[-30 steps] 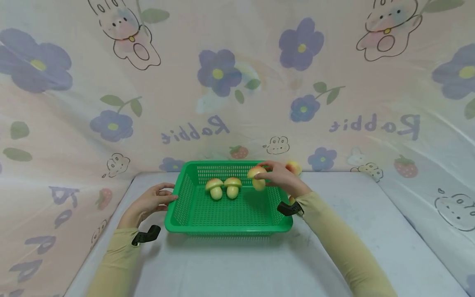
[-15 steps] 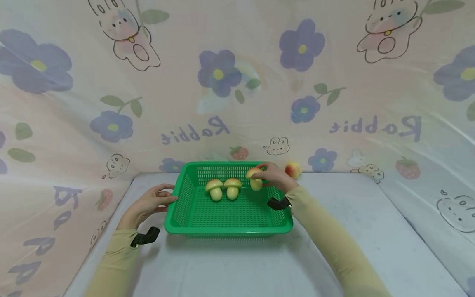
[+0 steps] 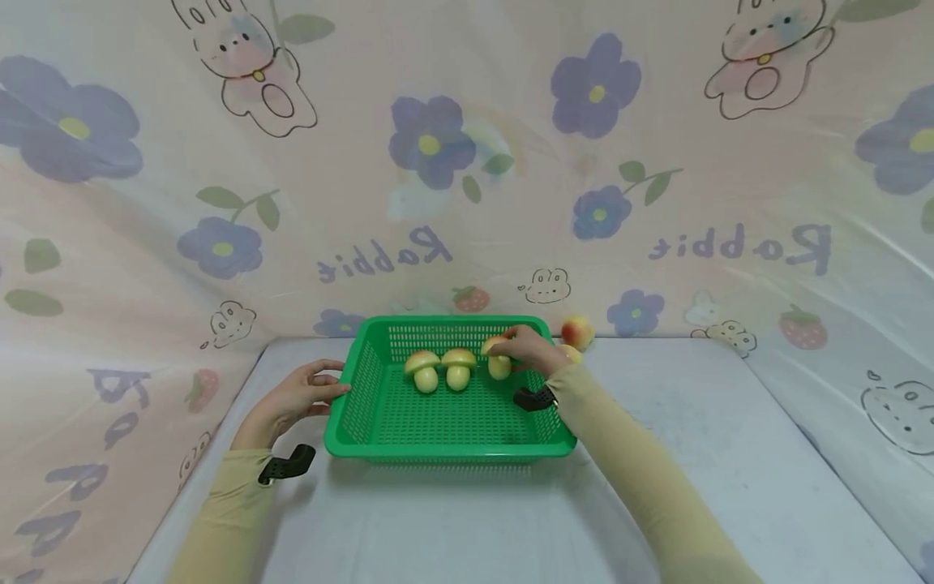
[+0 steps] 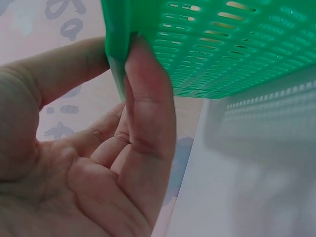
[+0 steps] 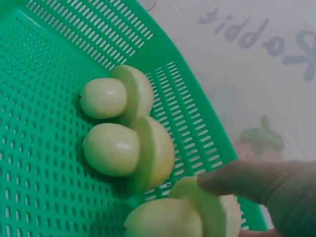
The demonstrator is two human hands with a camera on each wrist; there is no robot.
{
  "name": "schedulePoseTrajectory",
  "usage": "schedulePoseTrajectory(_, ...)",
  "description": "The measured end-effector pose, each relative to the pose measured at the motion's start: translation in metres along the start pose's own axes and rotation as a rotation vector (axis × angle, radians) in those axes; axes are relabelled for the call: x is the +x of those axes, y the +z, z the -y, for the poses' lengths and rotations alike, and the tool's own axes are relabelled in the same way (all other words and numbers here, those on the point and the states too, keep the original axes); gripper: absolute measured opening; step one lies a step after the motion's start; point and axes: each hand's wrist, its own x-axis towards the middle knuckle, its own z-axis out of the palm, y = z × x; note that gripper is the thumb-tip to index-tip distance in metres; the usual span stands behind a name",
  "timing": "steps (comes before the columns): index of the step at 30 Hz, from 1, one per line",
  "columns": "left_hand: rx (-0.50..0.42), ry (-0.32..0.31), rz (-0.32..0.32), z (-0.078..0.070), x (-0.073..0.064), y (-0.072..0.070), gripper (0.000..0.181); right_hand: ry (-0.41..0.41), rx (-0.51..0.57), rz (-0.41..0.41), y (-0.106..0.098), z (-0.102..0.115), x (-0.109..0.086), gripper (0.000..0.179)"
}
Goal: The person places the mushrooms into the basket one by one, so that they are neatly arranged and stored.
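A green plastic basket (image 3: 450, 451) with slotted walls stands on the table. My left hand (image 3: 299, 397) pinches its left rim; in the left wrist view the thumb and index finger (image 4: 148, 103) lie on either side of the rim. My right hand (image 3: 529, 350) holds a pale yellow toy mushroom (image 3: 499, 367) low inside the basket's back right part. In the right wrist view a fingertip lies against the cap of this mushroom (image 5: 168, 219). Two similar mushrooms, a left one (image 3: 422, 371) and a middle one (image 3: 458, 370), lie side by side near the back wall.
A red and yellow peach-like fruit (image 3: 577, 332) lies behind the basket's right corner. Another yellowish round thing (image 3: 571, 354) is partly hidden by the right wrist. The white table (image 3: 693, 422) extends to both sides, with a printed cloth (image 3: 511, 227) hanging behind.
My right hand has moved left and lower with the mushroom, towards the basket's floor. The left hand stays at the rim, and the other two mushrooms have not moved.
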Motion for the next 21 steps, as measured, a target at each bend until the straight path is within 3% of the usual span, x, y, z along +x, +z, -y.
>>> schedulePoseTrajectory(7,0.014,0.028,0.011,0.002,0.0,-0.001,0.063,0.009,0.015,-0.003,0.005,0.0,0.001,0.041)
schedulePoseTrajectory(12,0.012,0.031,0.024,0.001,-0.001,-0.001,0.064,0.03,0.008,-0.025,0.008,-0.002,0.004,0.043)
schedulePoseTrajectory(21,-0.009,0.028,0.029,0.001,-0.002,-0.001,0.062,0.054,-0.066,-0.046,0.013,-0.005,0.002,0.03)
